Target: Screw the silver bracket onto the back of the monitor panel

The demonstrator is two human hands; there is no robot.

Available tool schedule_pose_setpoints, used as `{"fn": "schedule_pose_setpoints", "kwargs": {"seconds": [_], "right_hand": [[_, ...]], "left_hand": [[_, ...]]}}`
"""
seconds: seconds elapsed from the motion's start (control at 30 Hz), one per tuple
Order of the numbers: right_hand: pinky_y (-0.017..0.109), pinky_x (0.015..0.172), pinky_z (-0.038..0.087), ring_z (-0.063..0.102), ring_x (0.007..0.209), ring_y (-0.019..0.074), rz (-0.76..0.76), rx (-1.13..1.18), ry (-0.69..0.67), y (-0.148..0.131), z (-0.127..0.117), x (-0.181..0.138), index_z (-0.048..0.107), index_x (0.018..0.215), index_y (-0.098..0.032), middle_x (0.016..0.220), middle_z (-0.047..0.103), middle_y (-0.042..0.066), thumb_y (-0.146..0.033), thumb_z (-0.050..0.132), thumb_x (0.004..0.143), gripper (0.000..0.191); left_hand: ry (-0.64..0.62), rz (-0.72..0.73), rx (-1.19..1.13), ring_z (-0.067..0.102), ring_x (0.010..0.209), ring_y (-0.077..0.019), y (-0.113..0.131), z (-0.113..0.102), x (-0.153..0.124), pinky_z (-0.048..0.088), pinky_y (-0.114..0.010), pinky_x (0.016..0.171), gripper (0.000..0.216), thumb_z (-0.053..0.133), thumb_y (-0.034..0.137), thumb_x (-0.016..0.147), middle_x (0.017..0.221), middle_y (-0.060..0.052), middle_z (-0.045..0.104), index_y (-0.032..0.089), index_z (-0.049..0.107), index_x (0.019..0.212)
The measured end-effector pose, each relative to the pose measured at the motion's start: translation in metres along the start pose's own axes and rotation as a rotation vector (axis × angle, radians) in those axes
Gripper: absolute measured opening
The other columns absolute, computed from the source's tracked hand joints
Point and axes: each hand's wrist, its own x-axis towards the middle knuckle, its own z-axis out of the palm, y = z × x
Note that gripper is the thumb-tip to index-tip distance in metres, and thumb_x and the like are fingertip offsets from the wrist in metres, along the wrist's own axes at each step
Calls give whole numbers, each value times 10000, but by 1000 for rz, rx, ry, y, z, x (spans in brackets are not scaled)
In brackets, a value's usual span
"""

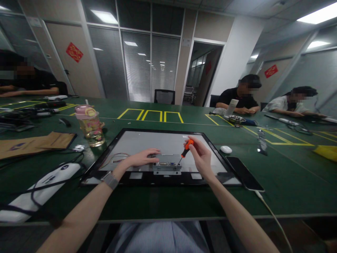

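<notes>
Green table (289, 175), right hand (202, 156) around a blurry-tipped screwdriver (187, 149), left hand (142, 157) with unclear grip

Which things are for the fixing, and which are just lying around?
Being used, it seems:
- orange-and-black screwdriver, in the right hand
- metal piece with ports, by the left hand
- flat panel underneath

Just lying about:
- phone
- small white case
- pink-lidded bottle

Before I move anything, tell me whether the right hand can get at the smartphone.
Probably yes: the smartphone lies right of the display panel, and nothing seems to stand between it and the right hand. That hand's grip, though, is taken up by the orange-and-black screwdriver.
</notes>
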Motion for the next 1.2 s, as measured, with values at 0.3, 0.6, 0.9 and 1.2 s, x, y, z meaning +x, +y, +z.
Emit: {"fn": "schedule_pose_setpoints", "kwargs": {"seconds": [0.3,0.6,0.9,1.2], "right_hand": [[296,691,483,556,759,150,-14,-25,51,6,-4,7,645,833,-231,797,564,8,-273,629,788,63],[405,872,493,638,907,193,76,188,-76,9,-3,7,608,993,-246,956,654,47,-351,507,878,186],[434,911,469,638,905,196,156,243,-48,11,-3,10,612,1063,-248,931,676,47,-374,580,828,269],[409,877,497,639,832,171,182,293,-28,11,-5,11,641,935,-264,861,656,12,-331,636,788,162]], "left_hand": [[24,23,0,357,1304,-199,-5,4,3,237,-333,1103,533,440,591,849,1436,-30,375,264,482,1268],[42,29,21,350,1308,-212,-5,7,4,237,-342,1106,543,453,587,845,1431,-42,384,252,478,1271],[25,8,35,327,1331,-240,2,2,-2,232,-360,1118,663,579,610,742,1455,-47,348,251,465,1288],[-6,-4,15,292,1353,-255,9,-3,-5,211,-373,1132,779,709,556,634,1467,-45,331,248,454,1303]]}}
